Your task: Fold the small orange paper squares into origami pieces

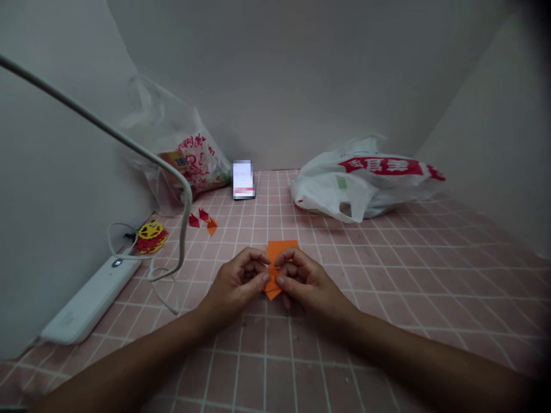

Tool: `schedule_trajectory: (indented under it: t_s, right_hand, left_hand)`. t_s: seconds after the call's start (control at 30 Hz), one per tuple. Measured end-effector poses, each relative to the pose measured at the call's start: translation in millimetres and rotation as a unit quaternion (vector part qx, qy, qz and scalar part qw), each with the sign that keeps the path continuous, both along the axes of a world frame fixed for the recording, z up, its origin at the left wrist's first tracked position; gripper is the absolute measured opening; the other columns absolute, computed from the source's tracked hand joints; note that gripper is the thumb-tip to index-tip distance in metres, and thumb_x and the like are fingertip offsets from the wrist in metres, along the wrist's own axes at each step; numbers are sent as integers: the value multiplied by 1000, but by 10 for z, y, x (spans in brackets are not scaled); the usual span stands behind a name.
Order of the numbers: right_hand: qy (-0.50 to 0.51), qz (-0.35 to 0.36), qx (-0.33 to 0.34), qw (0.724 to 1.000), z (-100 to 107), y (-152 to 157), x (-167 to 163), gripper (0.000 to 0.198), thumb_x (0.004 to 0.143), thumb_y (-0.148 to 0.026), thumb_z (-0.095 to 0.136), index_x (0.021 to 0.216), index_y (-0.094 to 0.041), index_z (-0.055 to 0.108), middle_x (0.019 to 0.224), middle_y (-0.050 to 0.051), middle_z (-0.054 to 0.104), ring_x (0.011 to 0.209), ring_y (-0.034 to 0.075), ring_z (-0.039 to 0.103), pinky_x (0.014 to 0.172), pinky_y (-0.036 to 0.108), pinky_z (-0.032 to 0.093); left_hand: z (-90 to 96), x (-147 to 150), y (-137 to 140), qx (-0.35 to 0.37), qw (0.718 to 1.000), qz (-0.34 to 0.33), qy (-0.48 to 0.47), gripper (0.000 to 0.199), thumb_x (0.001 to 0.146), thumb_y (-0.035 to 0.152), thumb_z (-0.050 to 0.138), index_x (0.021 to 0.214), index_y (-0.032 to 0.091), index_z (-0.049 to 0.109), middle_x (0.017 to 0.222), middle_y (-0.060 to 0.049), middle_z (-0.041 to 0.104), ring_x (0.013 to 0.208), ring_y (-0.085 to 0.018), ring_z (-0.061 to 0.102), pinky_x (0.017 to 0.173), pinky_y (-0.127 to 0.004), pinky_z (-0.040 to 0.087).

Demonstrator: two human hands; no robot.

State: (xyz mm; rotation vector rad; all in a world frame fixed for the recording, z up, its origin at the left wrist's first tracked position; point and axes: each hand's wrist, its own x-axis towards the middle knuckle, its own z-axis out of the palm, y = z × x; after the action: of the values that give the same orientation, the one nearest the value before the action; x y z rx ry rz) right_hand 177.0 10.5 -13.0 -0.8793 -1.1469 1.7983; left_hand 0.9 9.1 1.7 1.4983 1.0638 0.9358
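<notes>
1. Left hand (241,278): its thumb and curled fingers pinch the left edge of the folded orange paper (272,288); the fingers behind the sheet are partly hidden.
2. The folded orange paper sits between the two hands, just above or on the surface (249,367); I cannot tell which. It lies directly to the right of the left fingers and to the left of the right ones, its long axis running away from the person, a pointed end toward them. Neither hand is clearly nearer: both touch it. A flat, square-edged orange sheet (282,246) shows just beyond; whether the two are joined is hidden.
3. Right hand (303,278): its thumb presses the right edge, pinching against curled fingers.
4. Far left, a clear plastic bag (200,152) with red lettering holds an orange-brown packet (174,163) and other, unclear goods.
5. Far right, a white plastic carrier bag (325,183) lies slumped, contents hidden.
</notes>
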Motion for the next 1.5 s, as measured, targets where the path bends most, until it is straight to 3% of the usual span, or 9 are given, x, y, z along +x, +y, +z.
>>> schedule_trajectory:
  t_s: [0.07, 0.23, 0.37, 0.47, 0.8, 1.07, 1.5]
  right_hand:
    - [-2, 5, -6, 1000, -16, 6, -4, 29, 76, -31, 73, 95, -22, 53, 62, -8, 57, 42, 7, 50, 39, 19, 33]
    - [-27, 29, -29, 999, -63, 11, 8, 27, 81, -39, 70, 76, -20, 52, 50, -6, 55, 38, 6, 43, 38, 18, 28]
    - [-15, -29, -29, 999, -75, 14, 21, 28, 81, -37, 71, 74, -21, 49, 52, -7, 57, 37, 6, 43, 37, 18, 27]
    - [-2, -53, -19, 998, -75, 17, 20, 30, 82, -38, 70, 72, -22, 47, 50, -7, 56, 37, 7, 44, 38, 19, 28]
    - [43, -51, 1, 998, -98, 0, 4, 32, 81, -38, 72, 72, -21, 47, 62, -5, 63, 44, 8, 52, 47, 22, 40]
    - [41, -44, -21, 998, -109, 4, -3, 31, 79, -38, 74, 73, -20, 49, 63, -4, 65, 46, 8, 54, 47, 22, 41]
    - [-19, -27, -24, 999, -75, 4, 16, 22, 78, -31, 70, 70, -19, 52, 60, -3, 64, 42, 8, 54, 43, 20, 37]
  left_hand:
    - [0, -5, -1, 6, 1000, -3, 1, 16, 83, 22, 61, 98, 18, 56, 81, -1, 64, 72, -13, 63, 66, -25, 49]
    - [-14, -19, 5, 6, 1000, -2, -24, 16, 87, 24, 60, 100, 18, 55, 77, 0, 62, 70, -13, 62, 65, -25, 50]
    - [-23, -25, 18, 6, 999, -2, -52, 20, 88, 29, 61, 104, 19, 56, 84, -1, 64, 75, -14, 65, 70, -27, 53]
    - [-28, -14, 19, 31, 999, 4, -6, 16, 81, 24, 68, 93, 18, 59, 84, -2, 66, 77, -15, 65, 71, -27, 52]
    - [-27, 23, -10, 39, 996, 60, 50, 10, 80, 24, 66, 85, 17, 64, 77, -2, 68, 70, -15, 65, 66, -26, 51]
    - [-12, 35, 11, 22, 996, 60, 55, 10, 78, 25, 64, 74, 16, 62, 68, 0, 65, 63, -13, 61, 60, -24, 48]
    - [6, 67, -24, -16, 994, 86, 67, 10, 74, 27, 62, 72, 17, 59, 69, -1, 63, 63, -14, 59, 61, -27, 47]
